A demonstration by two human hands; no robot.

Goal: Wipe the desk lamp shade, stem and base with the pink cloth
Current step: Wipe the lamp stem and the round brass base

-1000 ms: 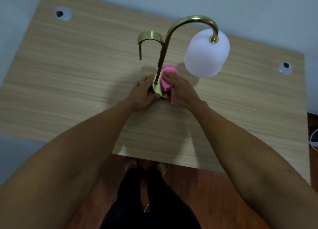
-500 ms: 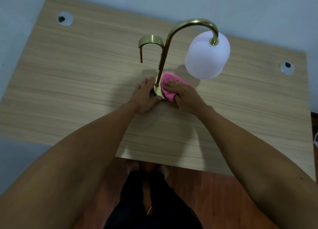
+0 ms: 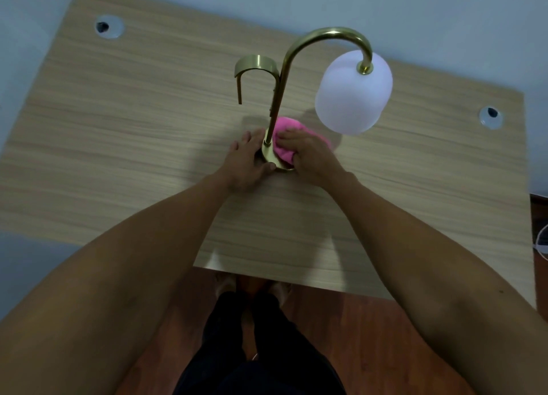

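A: Brass base [image 3: 274, 160], pink cloth [image 3: 292, 141], and that is where the action is, right at the foot of the desk lamp [image 3: 296, 98] in the middle of the wooden desk [image 3: 118, 127].

B: The right hand [image 3: 308, 157] lies flat over the bunched cloth, fingers spread, pressing it onto the base on the 3 o'clock side of the stem [image 3: 277, 103]. The palm hides any pinch on the fabric, so I call it a press, not a grip.

A: And the left hand [image 3: 246, 163]?

B: It is at 9 o'clock of the base, fingers loosely open and laid along the rim, thumb tip on the near edge. It holds nothing but the lamp, steadying it.

A: Smart, with that white shade [image 3: 353, 98] hanging out at about 2 o'clock on the curved arm. It looks top-heavy to me.

B: Agreed. To do this step well, I would keep that left hand firm and sweep the cloth round the stem's foot in a ring, working toward 6 o'clock, where bare brass shows.

A: Risk?

B: Pushing sideways into the stem could rock the shade. Light downward pressure is better.

A: The small brass hook [image 3: 252, 68] at 11 o'clock of the stem stands clear of both hands.
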